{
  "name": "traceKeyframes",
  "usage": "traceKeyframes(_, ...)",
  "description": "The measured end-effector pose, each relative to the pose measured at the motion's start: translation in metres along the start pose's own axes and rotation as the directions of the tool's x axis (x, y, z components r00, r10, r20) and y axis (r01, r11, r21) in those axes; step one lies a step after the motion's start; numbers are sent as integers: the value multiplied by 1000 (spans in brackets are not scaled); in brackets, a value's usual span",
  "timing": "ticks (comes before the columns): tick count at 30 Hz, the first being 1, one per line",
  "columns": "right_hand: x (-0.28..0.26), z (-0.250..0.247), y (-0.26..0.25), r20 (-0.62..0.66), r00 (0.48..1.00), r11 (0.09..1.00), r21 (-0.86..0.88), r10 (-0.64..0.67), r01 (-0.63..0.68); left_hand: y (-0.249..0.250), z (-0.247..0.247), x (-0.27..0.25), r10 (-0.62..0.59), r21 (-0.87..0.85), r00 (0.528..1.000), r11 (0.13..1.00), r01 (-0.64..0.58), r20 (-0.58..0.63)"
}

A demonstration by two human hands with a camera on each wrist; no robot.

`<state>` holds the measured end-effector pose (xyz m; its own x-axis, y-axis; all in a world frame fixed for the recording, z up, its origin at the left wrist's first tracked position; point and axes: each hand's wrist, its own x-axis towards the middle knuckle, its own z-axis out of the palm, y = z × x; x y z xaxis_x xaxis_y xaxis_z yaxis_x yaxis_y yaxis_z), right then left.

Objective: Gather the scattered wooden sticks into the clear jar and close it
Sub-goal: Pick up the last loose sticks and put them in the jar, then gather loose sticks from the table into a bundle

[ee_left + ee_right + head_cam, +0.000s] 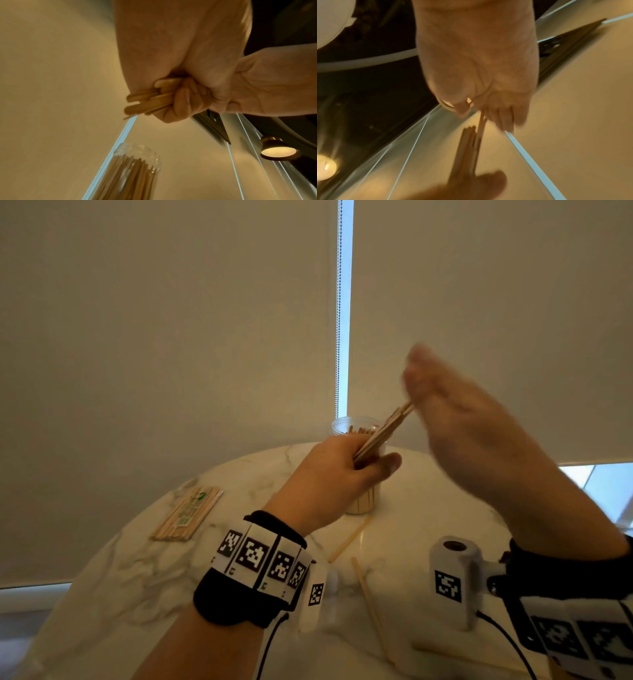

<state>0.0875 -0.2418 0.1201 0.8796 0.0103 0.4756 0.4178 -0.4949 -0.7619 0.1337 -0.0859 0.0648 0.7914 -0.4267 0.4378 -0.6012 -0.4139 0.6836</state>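
My left hand [342, 463] grips a bundle of flat wooden sticks [383, 433] in its fist, held slanting up to the right in front of the clear jar [356, 426]. The jar stands lidless on the table and holds several sticks. My right hand [445, 412], blurred, is at the bundle's upper end. In the right wrist view its thumb and fingers [505, 119] pinch the tops of one or two sticks [481, 121] that stand above the others. The left wrist view shows the stick ends [147, 100] poking from the fist above the jar [137, 169].
Loose sticks lie on the marble table [137, 577], one near the jar's base [349, 539], another nearer me [371, 601]. A wrapped pack of sticks [188, 513] lies at the left. Roller blinds hang just behind the table.
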Motion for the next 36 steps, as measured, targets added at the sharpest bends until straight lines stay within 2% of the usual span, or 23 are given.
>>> traceKeyframes(2, -2, 13, 3, 225, 970, 991, -115, 91, -66, 4, 0, 0, -2, -17, 1000, 1000, 2, -4)
traceKeyframes(3, -3, 16, 4, 271, 955, 981, -178, 121, -74, 5, -1, 1, -12, 10, 1000, 1000, 12, -7)
traceKeyframes(5, -2, 16, 5, 262, 959, 966, -253, 111, -43, 4, -3, 0, -10, 100, 1000, 995, 10, -1)
traceKeyframes(7, 0, 9, 2, 162, 985, 969, -247, 57, -15, 1, -5, 0, 8, 214, 1000, 977, -7, -3)
traceKeyframes(9, 0, 6, 2, 62, 998, 973, -233, 8, 7, 0, -4, 0, 19, 256, 1000, 967, -13, -21)
traceKeyframes(10, -1, 8, 1, 84, 996, 966, -259, 19, 4, 1, -4, 0, 34, 265, 999, 964, -27, -21)
traceKeyframes(11, -3, 12, 1, 159, 986, 960, -279, 50, -4, 3, -3, 0, 62, 296, 998, 954, -55, -12)
traceKeyframes(13, -7, 23, 1, 301, 943, 955, -293, 144, -52, 7, 0, 0, 136, 408, 990, 902, -138, 34)
traceKeyframes(14, -9, 26, -1, 309, 936, 951, -300, 167, -71, 8, 0, 1, 111, 429, 993, 895, -120, 47)
traceKeyframes(16, -8, 27, 1, 240, 961, 917, -398, 137, -32, 5, -2, 1, 5, 410, 1000, 912, -15, 26)
traceKeyframes(18, -4, 25, 4, 146, 989, 806, -588, 26, 66, 3, -4, 0, -21, 422, 1000, 907, 12, 15)
traceKeyframes(20, -4, 26, 6, 105, 993, 782, -614, -47, 102, 2, -4, -2, -57, 393, 998, 919, 44, 21)
traceKeyframes(22, -6, 33, 8, 152, 986, 777, -612, -68, 148, 3, -1, -2, -72, 344, 997, 938, 54, 40)
traceKeyframes(25, -5, 42, 17, 253, 966, 709, -673, -47, 211, 3, -1, -4, -110, 315, 989, 946, 74, 96)
traceKeyframes(27, -2, 41, 18, 248, 968, 703, -681, -39, 203, 3, -3, -4, -122, 252, 985, 964, 88, 123)
traceKeyframes(33, 8, 38, 29, 220, 966, 682, -687, -134, 251, 10, -14, -5, -104, 176, 986, 981, 80, 131)
traceKeyframes(34, 10, 34, 32, 186, 973, 694, -683, -137, 228, 11, -19, -5, -104, 144, 987, 986, 86, 126)
traceKeyframes(36, 15, 21, 37, 86, 986, 722, -673, -142, 162, 9, -31, -6, -126, 105, 991, 987, 122, 34)
